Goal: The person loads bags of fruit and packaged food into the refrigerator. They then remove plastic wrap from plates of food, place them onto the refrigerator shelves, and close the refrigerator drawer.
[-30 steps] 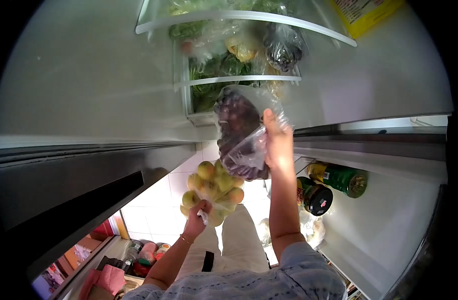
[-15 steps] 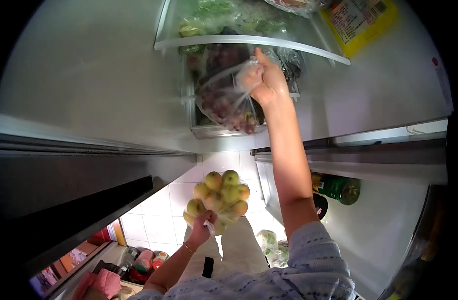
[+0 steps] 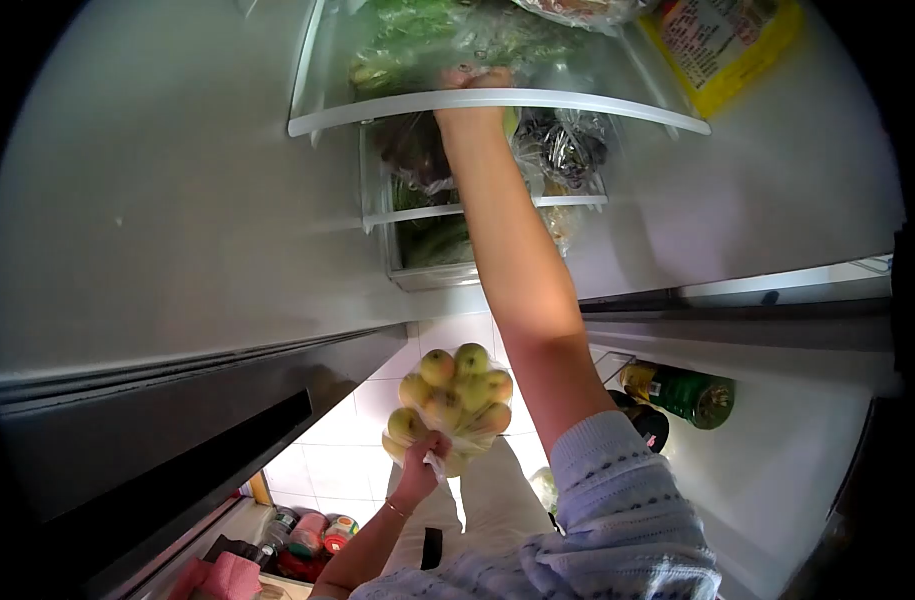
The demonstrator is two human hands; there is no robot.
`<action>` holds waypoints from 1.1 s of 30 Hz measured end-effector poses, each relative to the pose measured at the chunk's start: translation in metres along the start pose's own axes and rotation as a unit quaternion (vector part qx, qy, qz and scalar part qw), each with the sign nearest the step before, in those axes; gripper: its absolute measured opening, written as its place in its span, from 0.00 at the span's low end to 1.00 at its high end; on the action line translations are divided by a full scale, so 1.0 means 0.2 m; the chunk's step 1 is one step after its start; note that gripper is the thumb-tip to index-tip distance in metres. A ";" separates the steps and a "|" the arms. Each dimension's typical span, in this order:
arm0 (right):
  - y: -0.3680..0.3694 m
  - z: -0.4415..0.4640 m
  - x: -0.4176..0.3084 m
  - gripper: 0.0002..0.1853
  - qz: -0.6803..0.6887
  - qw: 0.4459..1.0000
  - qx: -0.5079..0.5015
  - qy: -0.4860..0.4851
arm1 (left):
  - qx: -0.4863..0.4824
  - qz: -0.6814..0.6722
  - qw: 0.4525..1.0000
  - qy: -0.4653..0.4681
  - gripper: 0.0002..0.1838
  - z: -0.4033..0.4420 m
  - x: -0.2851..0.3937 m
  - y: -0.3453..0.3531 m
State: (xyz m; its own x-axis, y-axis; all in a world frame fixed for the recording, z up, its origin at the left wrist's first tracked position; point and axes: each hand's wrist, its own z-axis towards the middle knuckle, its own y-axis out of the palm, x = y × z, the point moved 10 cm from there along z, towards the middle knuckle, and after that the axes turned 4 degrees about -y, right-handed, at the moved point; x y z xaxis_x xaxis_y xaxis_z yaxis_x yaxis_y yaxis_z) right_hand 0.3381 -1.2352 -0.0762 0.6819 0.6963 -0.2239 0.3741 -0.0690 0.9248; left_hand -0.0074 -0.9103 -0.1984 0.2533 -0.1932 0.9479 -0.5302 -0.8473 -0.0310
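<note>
Gathered in my left hand (image 3: 427, 456) is the top of a clear plastic bag of yellow-green fruit (image 3: 452, 392), hanging low in front of my legs. My right arm reaches deep into the fridge, with my right hand (image 3: 477, 78) beneath the upper glass shelf (image 3: 497, 98). The hand shows only dimly through the glass, and its fingers are not clear. Just left of my right wrist, the bag of dark grapes (image 3: 412, 150) lies on the shelf below, partly hidden by the arm and shelf edge.
Bagged greens (image 3: 407, 35) and a yellow packet (image 3: 722, 45) are on the upper level. A dark bundle in plastic (image 3: 569, 150) sits right of my forearm. Green jars (image 3: 682, 393) stand in the right door. More jars (image 3: 307, 535) are at the lower left.
My right hand has moved the grapes from in front of the fridge into it, onto the lower shelf, and is now farther in. The fruit bag in my left hand has shifted slightly right.
</note>
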 end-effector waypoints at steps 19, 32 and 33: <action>0.09 0.15 0.01 0.22 0.006 0.924 -0.342 0.170 | -0.008 -0.014 0.997 -0.075 0.08 0.23 0.17 0.11; -0.05 -0.38 -0.28 0.15 -0.202 0.962 -0.034 0.179 | 0.027 -0.084 0.994 -0.066 0.10 0.40 0.17 0.04; -0.04 -0.42 -0.28 0.15 -0.197 0.959 -0.031 0.199 | 0.027 -0.084 0.994 -0.066 0.10 0.41 0.17 0.03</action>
State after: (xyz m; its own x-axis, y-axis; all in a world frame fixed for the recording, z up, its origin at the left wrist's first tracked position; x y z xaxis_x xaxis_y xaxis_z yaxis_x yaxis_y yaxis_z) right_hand 0.2444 -1.2139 -0.0464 0.1964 0.8779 -0.4368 0.5075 0.2902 0.8113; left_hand 0.0634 -0.9623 -0.1922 0.4402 -0.1064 0.8916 -0.4281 -0.8977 0.1042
